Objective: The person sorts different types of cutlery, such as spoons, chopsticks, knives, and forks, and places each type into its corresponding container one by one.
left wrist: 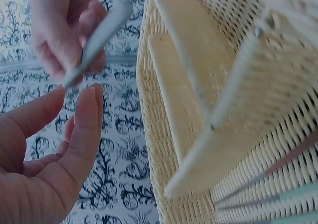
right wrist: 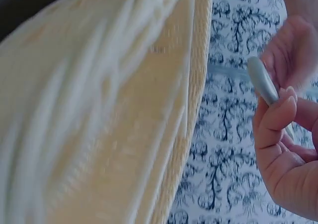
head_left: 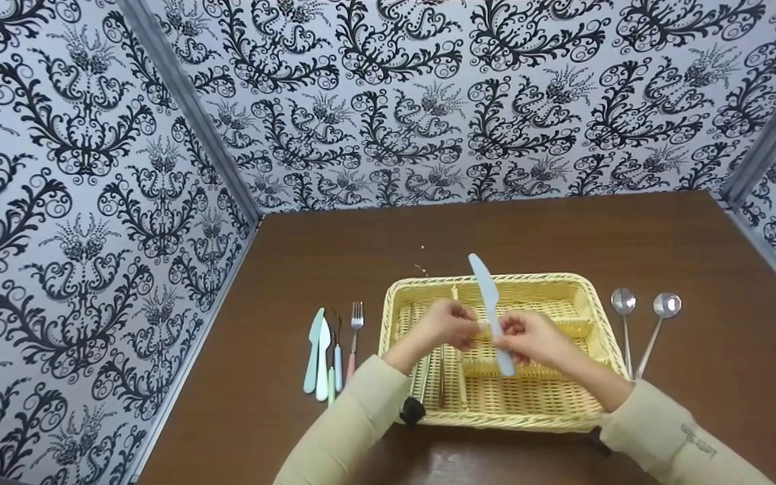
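Observation:
A pale blue table knife [head_left: 486, 289] is held up over the wicker basket [head_left: 529, 421], its blade pointing away. My right hand [head_left: 536, 338] pinches its handle between thumb and fingers; the right wrist view shows the same grip on the knife [right wrist: 263, 81]. Beside it, my left hand [head_left: 452, 325] hovers over the basket with its fingers loosely bent. In the left wrist view, the thumb and fingertips of the left hand [left wrist: 54, 159] are parted near the knife's end [left wrist: 102, 37]; whether the thumb touches it I cannot tell.
Dividers split the basket; thin utensils [head_left: 442, 377] lie in its left compartment. Left of it on the brown table [head_left: 240, 417] are a green knife [head_left: 314, 353], a white knife [head_left: 323, 357], a pink-handled fork [head_left: 356, 323] and others. Two spoons [head_left: 624, 303] lie to the right.

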`<action>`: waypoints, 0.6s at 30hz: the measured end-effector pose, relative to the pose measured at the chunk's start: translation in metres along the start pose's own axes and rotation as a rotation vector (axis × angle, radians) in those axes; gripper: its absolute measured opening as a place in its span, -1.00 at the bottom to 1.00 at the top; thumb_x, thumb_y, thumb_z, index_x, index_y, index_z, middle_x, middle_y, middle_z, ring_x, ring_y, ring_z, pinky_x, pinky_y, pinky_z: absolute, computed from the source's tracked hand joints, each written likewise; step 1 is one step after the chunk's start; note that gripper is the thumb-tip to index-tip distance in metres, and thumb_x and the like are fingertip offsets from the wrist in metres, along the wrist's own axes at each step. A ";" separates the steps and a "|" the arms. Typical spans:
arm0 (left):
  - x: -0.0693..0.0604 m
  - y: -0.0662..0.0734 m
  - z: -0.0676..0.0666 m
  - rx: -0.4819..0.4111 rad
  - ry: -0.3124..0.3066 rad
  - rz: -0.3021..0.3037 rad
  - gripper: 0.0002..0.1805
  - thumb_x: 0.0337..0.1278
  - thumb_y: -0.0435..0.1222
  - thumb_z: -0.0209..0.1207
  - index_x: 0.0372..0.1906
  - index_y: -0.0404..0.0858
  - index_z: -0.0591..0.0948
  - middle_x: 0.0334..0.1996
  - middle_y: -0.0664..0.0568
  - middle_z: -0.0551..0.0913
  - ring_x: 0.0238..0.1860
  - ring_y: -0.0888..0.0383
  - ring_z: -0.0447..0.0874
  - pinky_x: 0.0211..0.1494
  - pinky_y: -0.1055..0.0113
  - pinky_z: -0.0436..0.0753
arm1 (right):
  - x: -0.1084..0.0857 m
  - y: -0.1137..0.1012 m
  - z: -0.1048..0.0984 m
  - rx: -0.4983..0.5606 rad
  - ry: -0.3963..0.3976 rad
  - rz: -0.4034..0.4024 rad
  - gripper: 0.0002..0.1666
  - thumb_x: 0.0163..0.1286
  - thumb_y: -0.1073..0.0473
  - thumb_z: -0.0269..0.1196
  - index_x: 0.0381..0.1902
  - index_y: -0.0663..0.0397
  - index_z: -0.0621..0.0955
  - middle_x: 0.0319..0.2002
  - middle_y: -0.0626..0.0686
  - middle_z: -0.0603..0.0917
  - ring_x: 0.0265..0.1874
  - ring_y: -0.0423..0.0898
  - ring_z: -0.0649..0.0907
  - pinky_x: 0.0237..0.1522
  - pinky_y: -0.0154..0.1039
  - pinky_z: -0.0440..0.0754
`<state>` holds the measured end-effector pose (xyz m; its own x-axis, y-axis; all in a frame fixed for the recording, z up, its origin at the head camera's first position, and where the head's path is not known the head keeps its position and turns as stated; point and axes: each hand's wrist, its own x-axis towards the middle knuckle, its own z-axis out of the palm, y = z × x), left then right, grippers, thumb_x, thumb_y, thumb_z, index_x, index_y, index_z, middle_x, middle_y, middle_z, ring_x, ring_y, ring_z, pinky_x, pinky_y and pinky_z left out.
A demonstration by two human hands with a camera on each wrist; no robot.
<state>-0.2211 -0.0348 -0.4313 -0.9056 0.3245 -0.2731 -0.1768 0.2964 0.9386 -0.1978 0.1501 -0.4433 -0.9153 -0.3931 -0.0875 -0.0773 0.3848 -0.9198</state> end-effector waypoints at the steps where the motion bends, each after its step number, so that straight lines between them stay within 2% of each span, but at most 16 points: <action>1: 0.000 -0.002 -0.004 -0.001 0.014 0.000 -0.90 -0.01 -0.48 0.19 -0.35 -0.44 0.53 -0.59 -0.04 0.55 -0.61 0.12 0.60 -0.36 0.19 0.67 | -0.001 0.001 -0.005 -0.009 -0.014 0.001 -0.73 0.18 0.30 0.22 -0.24 0.45 0.49 -0.56 0.00 0.54 -0.70 -0.24 0.48 -0.66 -0.40 0.49; 7: -0.001 -0.015 -0.037 0.025 0.103 0.009 -0.77 -0.01 -0.48 0.16 -0.21 -0.54 0.51 -0.49 -0.07 0.56 -0.64 0.18 0.58 -0.42 0.27 0.66 | -0.011 0.013 -0.032 -0.111 -0.114 0.009 -0.79 0.16 0.31 0.22 -0.32 0.40 0.51 -0.58 -0.01 0.53 -0.71 -0.25 0.45 -0.69 -0.44 0.42; 13: -0.003 -0.028 -0.061 0.033 0.180 -0.006 -0.68 0.03 -0.45 0.11 -0.10 -0.58 0.48 -0.36 -0.23 0.62 -0.63 0.15 0.60 -0.45 0.30 0.66 | -0.020 0.026 -0.042 -0.187 -0.195 -0.004 -0.85 0.10 0.32 0.24 -0.40 0.33 0.52 -0.61 -0.02 0.53 -0.72 -0.24 0.44 -0.70 -0.42 0.42; 16: -0.003 -0.032 -0.068 0.040 0.206 -0.033 -0.69 0.03 -0.47 0.08 -0.09 -0.58 0.49 -0.34 -0.24 0.61 -0.65 0.18 0.58 -0.44 0.30 0.66 | -0.024 0.030 -0.042 -0.298 -0.249 -0.026 -0.92 0.02 0.38 0.23 -0.47 0.28 0.54 -0.63 -0.03 0.53 -0.70 -0.24 0.46 -0.69 -0.43 0.43; 18: -0.002 -0.035 -0.070 0.035 0.211 -0.050 -0.69 0.02 -0.49 0.06 -0.10 -0.58 0.48 -0.38 -0.19 0.60 -0.66 0.18 0.57 -0.44 0.31 0.66 | -0.027 0.032 -0.039 -0.450 -0.281 -0.076 -0.94 -0.07 0.40 0.24 -0.54 0.23 0.58 -0.65 -0.07 0.53 -0.68 -0.28 0.44 -0.68 -0.42 0.42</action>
<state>-0.2400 -0.1092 -0.4487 -0.9575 0.1144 -0.2649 -0.2128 0.3397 0.9161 -0.1910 0.2052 -0.4558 -0.7645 -0.6183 -0.1825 -0.3577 0.6423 -0.6779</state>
